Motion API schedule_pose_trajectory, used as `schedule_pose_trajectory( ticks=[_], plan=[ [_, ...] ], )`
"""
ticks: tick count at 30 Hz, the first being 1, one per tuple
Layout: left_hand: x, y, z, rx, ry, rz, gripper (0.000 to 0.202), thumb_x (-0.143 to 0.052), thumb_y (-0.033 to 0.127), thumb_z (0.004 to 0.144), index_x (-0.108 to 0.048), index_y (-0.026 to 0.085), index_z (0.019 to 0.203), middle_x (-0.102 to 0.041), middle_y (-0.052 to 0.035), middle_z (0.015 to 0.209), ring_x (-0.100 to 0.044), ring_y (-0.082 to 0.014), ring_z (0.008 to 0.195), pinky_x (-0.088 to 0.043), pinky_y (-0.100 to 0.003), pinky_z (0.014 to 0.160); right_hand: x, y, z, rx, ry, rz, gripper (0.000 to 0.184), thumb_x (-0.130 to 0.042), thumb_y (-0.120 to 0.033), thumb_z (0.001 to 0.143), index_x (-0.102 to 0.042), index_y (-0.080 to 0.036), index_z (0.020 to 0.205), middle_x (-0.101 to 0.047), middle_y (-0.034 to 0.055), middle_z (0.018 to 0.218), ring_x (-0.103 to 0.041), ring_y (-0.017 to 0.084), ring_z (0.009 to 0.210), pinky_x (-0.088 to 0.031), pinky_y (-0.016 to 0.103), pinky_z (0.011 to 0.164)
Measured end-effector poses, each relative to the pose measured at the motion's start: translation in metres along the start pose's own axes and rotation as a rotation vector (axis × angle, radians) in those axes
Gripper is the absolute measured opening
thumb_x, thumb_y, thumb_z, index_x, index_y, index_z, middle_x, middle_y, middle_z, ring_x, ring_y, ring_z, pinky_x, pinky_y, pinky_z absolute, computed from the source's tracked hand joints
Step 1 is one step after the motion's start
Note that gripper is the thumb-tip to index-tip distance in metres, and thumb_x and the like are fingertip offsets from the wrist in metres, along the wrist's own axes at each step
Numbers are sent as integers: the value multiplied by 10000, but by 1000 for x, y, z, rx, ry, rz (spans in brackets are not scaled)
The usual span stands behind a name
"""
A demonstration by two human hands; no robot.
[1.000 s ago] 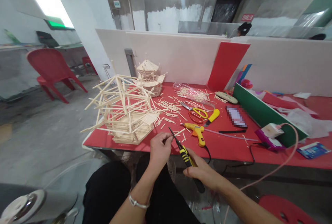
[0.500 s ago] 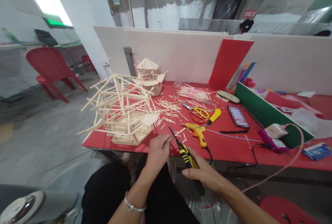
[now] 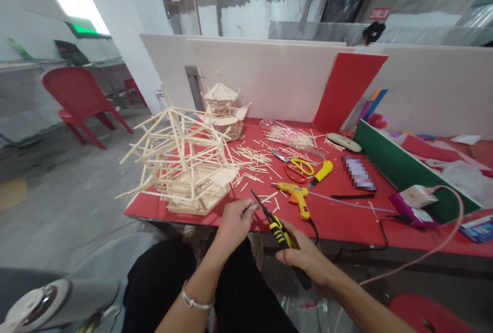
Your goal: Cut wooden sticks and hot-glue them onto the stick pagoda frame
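My right hand [image 3: 306, 256] is wrapped round the black-and-yellow handles of long-nosed pliers [image 3: 278, 230], whose dark, narrow jaws point up and away from me. Close beside the jaws, my left hand [image 3: 235, 221] has thumb and forefinger pinched together. Whatever is in that pinch is too small to make out. Both hands are at the front edge of the red table [image 3: 339, 225]. Left of them stands an open frame model of a pavilion [image 3: 185, 168], built from pale wooden sticks. Short cut sticks [image 3: 252, 155] lie scattered just beyond my hands.
A yellow glue gun [image 3: 296, 197], scissors [image 3: 300, 165], a yellow-handled cutter [image 3: 322, 171] and a phone [image 3: 359, 172] lie on the right. A smaller stick pagoda [image 3: 223, 112] stands behind. Bagged sticks [image 3: 288, 135] lie near the back; a green board [image 3: 408, 173] stands right.
The view has shifted slightly, so the table's things appear a little further right. Both hands keep nearly the same pose, and the pliers stay beside the left fingertips.
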State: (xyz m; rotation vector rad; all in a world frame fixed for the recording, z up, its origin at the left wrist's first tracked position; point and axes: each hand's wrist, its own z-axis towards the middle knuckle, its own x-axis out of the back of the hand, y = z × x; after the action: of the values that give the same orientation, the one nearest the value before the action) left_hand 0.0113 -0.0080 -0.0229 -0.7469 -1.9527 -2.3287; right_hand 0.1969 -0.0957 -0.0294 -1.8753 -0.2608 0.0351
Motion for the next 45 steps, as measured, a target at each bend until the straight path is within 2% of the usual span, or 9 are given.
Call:
schedule_pose_trajectory(
  ticks=[3,13,18,22,29,32,35,39,45],
  plan=[
    [-3,-2,-1,-50,22,19,284,-478,333,880,-513,193,635,-448,22,577,-411,-135,573,-302,-247,561,1,-1,-1,17,-43,6,612,-672,-332,691,-518,-189,1266,-578,65,1153,-503,250,1068,-412,359,908],
    [9,10,-2,209,-244,-325,360,-546,456,825,-454,186,605,-406,56,496,-290,-79,450,-209,-225,464,4,0,-4,31,-120,-51,806,-715,-311,657,-393,-171,1383,-583,86,1148,-511,257,1076,-385,402,966],
    [11,6,-3,306,-303,-456,350,-589,490,788,-486,184,652,-378,76,470,-229,-60,401,-150,-222,427,3,0,-6,17,-103,-22,709,-680,-285,638,-482,-179,1311,-616,61,1061,-526,263,1045,-397,407,953],
    [7,5,-3,335,-255,-455,334,-591,500,775,-557,170,730,-362,85,448,-205,-60,385,-127,-225,414,1,-4,-8,2,-71,-21,655,-658,-290,649,-519,-181,1279,-614,70,1115,-522,275,1078,-396,412,966],
    [5,-1,-1,252,-90,-373,373,-594,511,763,-509,171,634,-351,72,498,-258,-70,455,-187,-215,451,3,-6,-9,7,-157,43,830,-732,-357,652,-404,-206,1400,-529,82,1326,-453,271,1224,-320,394,1053],
    [10,-5,0,238,-27,-307,336,-587,465,782,-532,162,647,-348,72,506,-261,-75,474,-195,-219,461,4,-2,-13,-52,-163,124,781,-721,-339,642,-456,-213,1365,-569,69,1257,-486,257,1174,-370,367,998],
    [14,-5,-1,231,-36,-256,310,-593,435,785,-573,152,658,-362,67,511,-271,-78,482,-197,-220,460,5,5,-16,-107,-133,243,628,-683,-316,646,-559,-204,1252,-616,40,1022,-556,188,930,-449,278,786],
    [16,-6,-3,253,-85,-380,321,-615,466,773,-629,146,760,-375,69,501,-260,-70,453,-168,-216,445,2,9,-16,-251,-292,520,538,-713,-318,628,-577,-203,1136,-474,-48,723,-378,55,537,-317,178,500],
    [17,-14,-3,327,-124,-656,340,-693,464,730,-645,134,795,-397,76,458,-215,-37,384,-112,-215,416,1,9,-15,-281,-416,750,550,-745,-331,631,-562,-199,1134,-444,-42,743,-334,35,532,-251,168,479]
  ],
)
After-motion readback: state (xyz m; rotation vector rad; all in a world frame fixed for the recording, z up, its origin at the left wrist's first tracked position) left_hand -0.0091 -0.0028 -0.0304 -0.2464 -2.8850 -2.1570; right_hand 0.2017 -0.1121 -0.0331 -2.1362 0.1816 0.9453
